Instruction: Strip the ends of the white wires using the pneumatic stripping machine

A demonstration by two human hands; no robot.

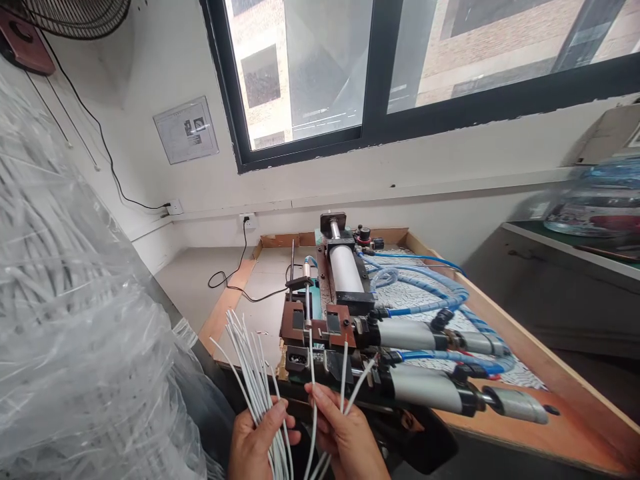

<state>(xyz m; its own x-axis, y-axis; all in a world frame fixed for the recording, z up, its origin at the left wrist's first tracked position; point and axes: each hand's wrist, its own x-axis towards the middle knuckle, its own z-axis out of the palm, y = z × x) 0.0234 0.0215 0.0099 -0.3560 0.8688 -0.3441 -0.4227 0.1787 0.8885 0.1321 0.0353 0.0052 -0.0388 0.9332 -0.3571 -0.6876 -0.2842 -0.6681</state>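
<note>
At the bottom centre, my left hand (263, 437) is closed around a bundle of white cables (255, 373), whose ends fan out upward. Beside it, my right hand (345, 433) pinches a single white cable (313, 373) between thumb and finger. That cable points up into the slot of a pneumatic wire stripping machine (345, 273), between two brown jaw blocks (340, 325). Two more white cables (361, 383) rise from the same hand, apart from the pinched one. The lower ends of the cables run out of view.
Clear plastic bags of white cables (75, 320) bulge along the left side. Air cylinders (425, 390) and blue hoses (440, 287) spread to the right, over white scraps (425, 270). A wooden rim (480, 303) edges the table. A shelf (575, 247) stands far right.
</note>
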